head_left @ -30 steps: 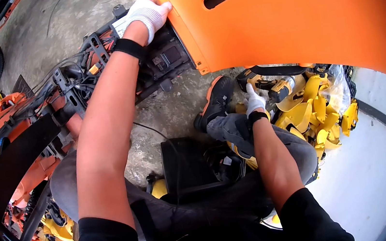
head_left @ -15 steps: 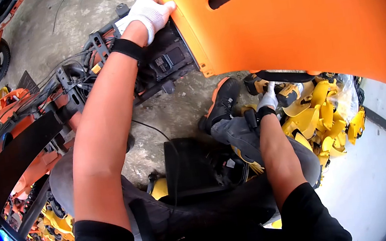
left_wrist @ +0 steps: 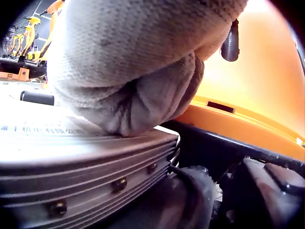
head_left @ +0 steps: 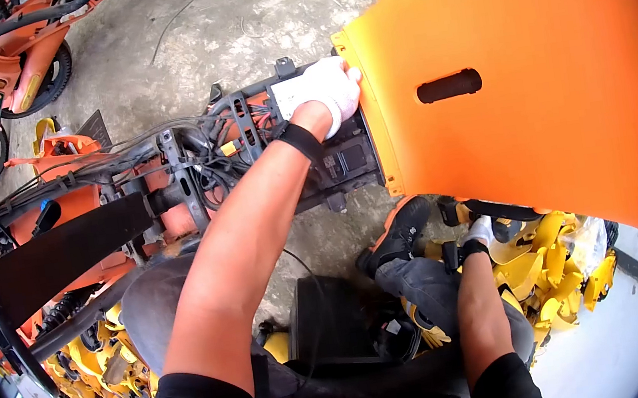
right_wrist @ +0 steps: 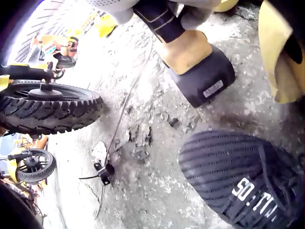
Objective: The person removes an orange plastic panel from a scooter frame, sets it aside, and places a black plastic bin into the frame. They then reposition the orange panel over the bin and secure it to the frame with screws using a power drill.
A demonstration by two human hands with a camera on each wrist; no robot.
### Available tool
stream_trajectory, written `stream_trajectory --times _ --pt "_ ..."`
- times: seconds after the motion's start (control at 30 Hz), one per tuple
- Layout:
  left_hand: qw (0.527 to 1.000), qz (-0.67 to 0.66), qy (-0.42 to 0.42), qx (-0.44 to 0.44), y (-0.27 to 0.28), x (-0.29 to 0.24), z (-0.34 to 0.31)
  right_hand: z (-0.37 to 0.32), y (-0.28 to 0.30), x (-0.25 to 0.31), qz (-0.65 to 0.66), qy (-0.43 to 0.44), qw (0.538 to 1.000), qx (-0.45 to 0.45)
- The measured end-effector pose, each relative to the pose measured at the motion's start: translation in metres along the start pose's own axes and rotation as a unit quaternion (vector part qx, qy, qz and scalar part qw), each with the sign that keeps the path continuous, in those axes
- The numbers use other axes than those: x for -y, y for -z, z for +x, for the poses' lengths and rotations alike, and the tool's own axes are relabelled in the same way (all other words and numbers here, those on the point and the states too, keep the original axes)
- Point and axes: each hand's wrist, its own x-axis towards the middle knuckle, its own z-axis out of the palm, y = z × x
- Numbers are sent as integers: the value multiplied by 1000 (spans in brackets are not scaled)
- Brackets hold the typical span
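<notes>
A large orange panel [head_left: 546,88] fills the upper right of the head view, with a slot through it. At its left edge the gloved left hand [head_left: 333,92] grips the rim, fingers curled. The left wrist view shows this hand [left_wrist: 143,57] low over a silver finned box [left_wrist: 86,176], beside the panel [left_wrist: 257,95]. Below the panel, the gloved right hand [head_left: 481,232] is down by the shoe. In the right wrist view its fingers [right_wrist: 200,16] wrap the black handle of a yellow-and-black power tool [right_wrist: 188,52]. The tool's far end is hidden there.
A bare vehicle frame with cables [head_left: 200,154] runs left from the panel. Yellow plastic parts [head_left: 541,266] are heaped at right. A black container [head_left: 323,323] stands between the legs; a shoe [head_left: 403,228] is near the tool. Other vehicles [head_left: 36,67] stand upper left.
The head view has shifted, so the panel and frame appear lower and further right. The right hand has moved from beside the tool to its handle and taken hold. The left hand stays at the rim.
</notes>
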Motion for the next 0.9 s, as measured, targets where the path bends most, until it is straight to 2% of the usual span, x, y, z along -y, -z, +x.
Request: stream_trajectory --times 0.07,0.1,0.3,0.4,0.43,0.47,0.53,0.57,0.73,0.8,0.9 --pt "1000 -3 -3 -22 -2 -2 -3 -4 1 17 17 -39 999 -18" --pt "1000 -4 -3 -24 -2 -2 -2 -37 -14 45 20 -43 998 -43" --pt "1000 -7 26 -9 3 -10 -1 -77 -3 91 34 -64 997 19" --pt "999 20 26 -5 0 -13 2 -129 -4 137 -8 -45 998 37" --pt "999 22 23 -5 1 -12 0 -139 -6 147 27 -3 996 80" --pt "1000 24 19 -6 2 -11 0 -153 -6 161 65 -17 990 125" --pt "1000 19 20 2 4 -10 2 -161 2 182 48 14 984 172" --pt "1000 18 23 9 6 -10 2 -177 5 201 36 0 980 197" --pt "998 8 60 24 8 -12 5 -227 10 242 126 51 962 238" --pt "997 -6 76 32 13 -15 3 -231 23 246 144 34 952 269" --pt "996 -13 82 36 12 -15 4 -247 35 248 166 25 955 245"
